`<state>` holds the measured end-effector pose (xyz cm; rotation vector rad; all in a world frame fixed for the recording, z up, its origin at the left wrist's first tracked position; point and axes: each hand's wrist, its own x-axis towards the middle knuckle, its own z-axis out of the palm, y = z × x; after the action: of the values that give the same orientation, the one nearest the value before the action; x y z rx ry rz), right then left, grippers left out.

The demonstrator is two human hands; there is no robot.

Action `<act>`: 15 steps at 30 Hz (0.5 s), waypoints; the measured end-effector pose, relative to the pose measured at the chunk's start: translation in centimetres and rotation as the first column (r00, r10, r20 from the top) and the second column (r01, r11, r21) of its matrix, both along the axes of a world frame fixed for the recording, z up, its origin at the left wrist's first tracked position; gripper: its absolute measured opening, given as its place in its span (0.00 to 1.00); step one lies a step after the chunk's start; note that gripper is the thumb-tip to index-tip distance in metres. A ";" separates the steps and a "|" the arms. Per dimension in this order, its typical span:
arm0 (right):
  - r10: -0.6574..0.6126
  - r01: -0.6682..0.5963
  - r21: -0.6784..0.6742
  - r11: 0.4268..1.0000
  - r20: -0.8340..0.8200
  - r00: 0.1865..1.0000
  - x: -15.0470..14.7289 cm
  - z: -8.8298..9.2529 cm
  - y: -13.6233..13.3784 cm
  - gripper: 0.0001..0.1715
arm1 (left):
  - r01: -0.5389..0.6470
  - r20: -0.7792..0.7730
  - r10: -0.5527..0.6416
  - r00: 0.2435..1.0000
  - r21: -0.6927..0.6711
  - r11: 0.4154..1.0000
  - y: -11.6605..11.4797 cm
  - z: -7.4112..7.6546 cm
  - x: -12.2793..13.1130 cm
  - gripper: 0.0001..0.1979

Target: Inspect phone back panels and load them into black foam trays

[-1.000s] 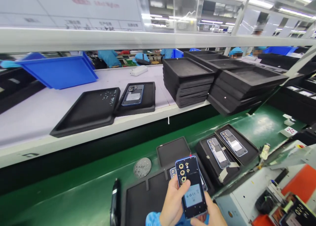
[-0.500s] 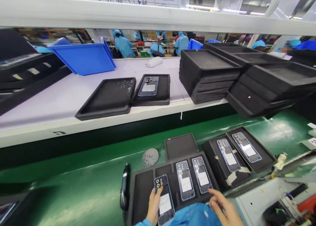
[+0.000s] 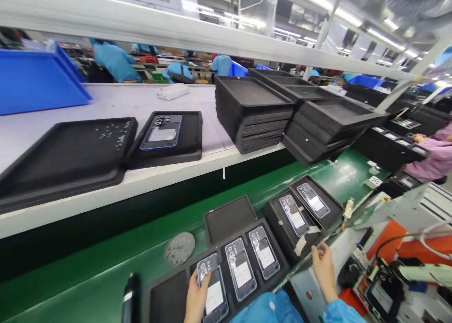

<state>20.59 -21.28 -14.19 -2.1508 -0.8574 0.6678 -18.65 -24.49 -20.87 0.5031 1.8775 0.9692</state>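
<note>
Seat the phone (image 3: 212, 290) flat in its slot of the tray (image 3: 168, 300), camera end away from the body, the same way as the 2 other phones (image 3: 241, 269) in that tray. Press only on the frame edges, not on the label or the gold camera rings. Lower it level so no corner rides up on the slot wall. Check by eye for an even gap all round before letting go. Judged from this view, nearly seated already, though hard to tell whether fully down.

Left hand (image 3: 195, 299): closed lightly on the phone's left edge, fingers curled over it, at the near side of the tray. Phone directly under and beside that hand, touching it, in the second slot from the tray's left end. Left-end slot bare. 2 slots to the right filled.

Right hand (image 3: 323, 269): fingers loosely spread, holding nothing, well to the right of the tray and past its right end, apart from every phone.

Just beyond the tray's far edge: a small tray (image 3: 229, 217) with nothing in it. Off the tray's far-left corner: a round metal disc (image 3: 179, 248). Just left of the tray: a black tool (image 3: 130, 299) lying on the green belt (image 3: 88, 276).
</note>
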 end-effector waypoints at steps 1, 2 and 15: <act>-0.047 0.046 -0.021 0.999 -0.007 0.999 0.3 -0.4 0.3 0.53 | 0.026 0.003 -0.026 1.000 -0.007 1.000 0.1 0.2 -0.1 0.47; -0.076 0.075 -0.038 0.996 -0.027 0.997 0.4 -0.8 0.7 0.55 | 0.050 -0.002 -0.050 0.999 -0.018 0.999 0.3 0.4 0.0 0.48; -0.190 0.238 0.015 0.971 -0.556 0.809 -0.1 -0.1 -0.6 0.25 | 0.352 -0.297 -0.315 0.901 0.076 0.933 1.1 3.4 3.7 0.45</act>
<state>20.48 -21.85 -14.28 -1.7897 -0.3137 1.0434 -14.94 -23.43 -17.42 1.0530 1.8962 0.8207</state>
